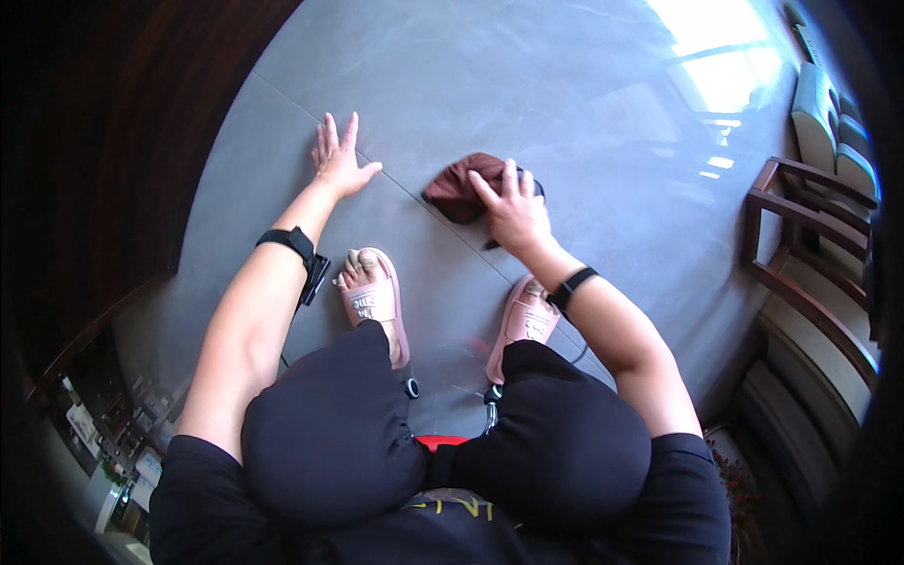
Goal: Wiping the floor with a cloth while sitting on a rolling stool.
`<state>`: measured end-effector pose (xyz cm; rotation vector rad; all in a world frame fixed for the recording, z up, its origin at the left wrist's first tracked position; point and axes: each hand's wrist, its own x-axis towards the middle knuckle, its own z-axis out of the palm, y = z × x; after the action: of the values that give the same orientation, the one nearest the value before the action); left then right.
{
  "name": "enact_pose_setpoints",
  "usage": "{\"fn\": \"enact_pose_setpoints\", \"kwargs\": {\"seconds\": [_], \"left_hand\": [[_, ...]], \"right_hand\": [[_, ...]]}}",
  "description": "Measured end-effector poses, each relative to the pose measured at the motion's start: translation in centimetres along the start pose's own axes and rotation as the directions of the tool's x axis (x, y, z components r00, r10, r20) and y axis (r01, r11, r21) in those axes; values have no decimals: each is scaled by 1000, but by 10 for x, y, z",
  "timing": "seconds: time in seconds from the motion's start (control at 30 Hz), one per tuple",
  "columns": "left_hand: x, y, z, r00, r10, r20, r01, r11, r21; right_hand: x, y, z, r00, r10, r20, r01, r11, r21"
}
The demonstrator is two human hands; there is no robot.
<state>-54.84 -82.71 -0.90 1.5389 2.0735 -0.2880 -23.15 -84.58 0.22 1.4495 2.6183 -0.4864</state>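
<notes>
Under my right hand (521, 212) is a bunched brown fabric item (459, 187) with dark edges. My fingers lie spread across its right side and hide part of it, and what it is exactly cannot be made out. It appears to rest on the grey tiled floor (452, 85). My left hand (339, 161), fingers apart and nothing in it, is over the floor to the left of the fabric. Whether that palm touches the tiles is unclear.
Below my hands are my feet in pink slides (374, 300). A red seat (441, 443) with casters (412, 387) is under me. Dark wooden furniture (127, 141) curves along the left. At right stand a wooden-framed chair (812, 212) and light-coloured objects (816, 109).
</notes>
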Motion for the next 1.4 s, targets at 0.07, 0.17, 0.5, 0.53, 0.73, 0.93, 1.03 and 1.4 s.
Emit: {"fn": "enact_pose_setpoints", "kwargs": {"seconds": [0.07, 0.17, 0.5, 0.53, 0.73, 0.93, 1.03, 1.4], "left_hand": [[16, -8, -7, 999, -48, -20, 48, 999, -4], [36, -23, -14, 994, -112, 7, 111, 992, 59], [34, -31, -4, 996, -87, 35, 86, 996, 25], [44, -9, -3, 999, -41, 29, 42, 999, -25], [38, -32, -7, 998, -60, 11, 60, 998, -22], [34, -39, -5, 999, -40, -13, 39, 998, -47], [31, -39, -4, 999, -35, -10, 34, 998, -43], [34, -41, -4, 998, -52, -28, 51, 999, -16]], "right_hand": [[-17, 34, -10, 994, 79, -79, -65, 983, 170], [-62, 95, 1, 868, 416, -271, -394, 910, 131], [73, 221, 33, -64, 988, -141, -977, -33, 213], [91, 260, 25, 86, 939, -333, -980, 140, 143], [267, 100, -21, 845, 425, -326, -430, 901, 59], [208, 2, -18, 962, -214, -171, 236, 965, 119], [132, 6, -8, 918, -394, -41, 396, 906, 150], [93, 35, -45, 931, -309, -194, 365, 784, 503]]}}
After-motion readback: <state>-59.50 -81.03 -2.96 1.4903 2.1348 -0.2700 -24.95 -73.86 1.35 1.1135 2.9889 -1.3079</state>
